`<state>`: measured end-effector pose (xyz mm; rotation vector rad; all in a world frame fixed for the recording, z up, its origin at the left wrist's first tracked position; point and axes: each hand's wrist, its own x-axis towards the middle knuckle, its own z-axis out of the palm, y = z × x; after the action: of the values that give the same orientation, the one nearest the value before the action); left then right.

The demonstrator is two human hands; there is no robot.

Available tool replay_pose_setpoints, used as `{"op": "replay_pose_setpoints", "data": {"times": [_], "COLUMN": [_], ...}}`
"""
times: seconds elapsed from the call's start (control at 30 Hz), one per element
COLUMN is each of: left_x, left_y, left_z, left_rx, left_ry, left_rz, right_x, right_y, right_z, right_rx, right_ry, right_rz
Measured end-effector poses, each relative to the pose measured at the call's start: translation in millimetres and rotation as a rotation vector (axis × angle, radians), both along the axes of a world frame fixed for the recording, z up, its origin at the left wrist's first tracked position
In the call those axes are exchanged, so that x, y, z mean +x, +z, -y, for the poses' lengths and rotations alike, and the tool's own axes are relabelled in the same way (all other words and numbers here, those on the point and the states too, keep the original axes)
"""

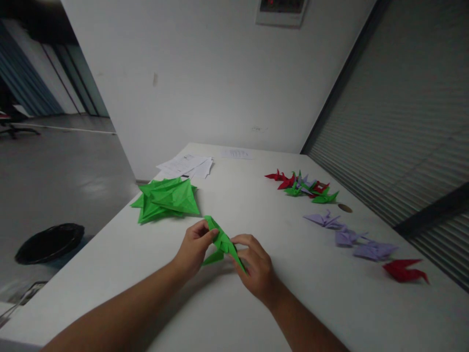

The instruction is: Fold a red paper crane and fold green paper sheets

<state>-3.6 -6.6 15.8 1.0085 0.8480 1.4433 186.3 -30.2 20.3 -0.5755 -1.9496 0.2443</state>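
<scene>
A partly folded green origami paper (222, 240) is held a little above the white table (234, 313), between my two hands. My left hand (194, 244) pinches its upper left part between thumb and fingers. On the other side, my right hand (254, 266) grips the lower right part, with its thumb partly hidden beneath the paper. One pointed green flap hangs down between the hands. Left of them lies a pile of green folded papers (166, 198), creased and overlapping.
At the right back sits a heap of red, green and purple paper cranes (302, 186). Several purple cranes (346, 235) and a red crane (405, 270) line the right edge. Printed sheets (185, 165) lie at the back left; a black-lined bin (49, 243) stands on the floor.
</scene>
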Motion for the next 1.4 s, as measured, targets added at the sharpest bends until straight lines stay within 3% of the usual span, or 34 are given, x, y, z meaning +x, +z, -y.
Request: {"op": "replay_pose_setpoints", "data": {"times": [0.13, 0.3, 0.43, 0.6, 0.8, 1.03, 1.27, 1.4], "left_x": [0.2, -7.6, -14.2, -15.0, -4.0, 8.7, 13.1, 12.9], "left_y": [0.8, -8.2, -8.5, -8.1, -17.7, -16.0, -12.8, -15.2], "left_z": [-2.1, -3.5, -2.3, 2.3, 6.9, 4.4, 3.7, 4.8], "left_rx": [0.007, 0.172, 0.352, 0.460, 0.301, 0.046, -0.047, -0.021], "left_ry": [0.066, 0.178, 0.227, 0.230, 0.144, 0.078, 0.096, 0.073], "left_rz": [0.054, -0.324, -0.622, -0.724, -0.553, -0.192, -0.033, -0.074], "right_x": [-1.4, 2.2, 4.4, 3.0, -8.6, -11.9, -12.9, -15.1], "right_y": [-6.1, -4.3, -3.2, -4.5, -12.9, -23.0, -27.2, -26.4], "right_z": [-5.7, -9.4, -11.4, -13.5, -11.7, -11.8, -11.2, -10.1], "right_rx": [-0.204, -0.353, -0.610, -0.880, -0.880, -0.792, -0.806, -0.775], "right_ry": [-0.029, 0.073, 0.167, 0.317, 0.071, 0.002, -0.111, -0.152], "right_rz": [-0.100, -0.075, -0.116, -0.183, -0.185, -0.308, -0.301, -0.261]}}
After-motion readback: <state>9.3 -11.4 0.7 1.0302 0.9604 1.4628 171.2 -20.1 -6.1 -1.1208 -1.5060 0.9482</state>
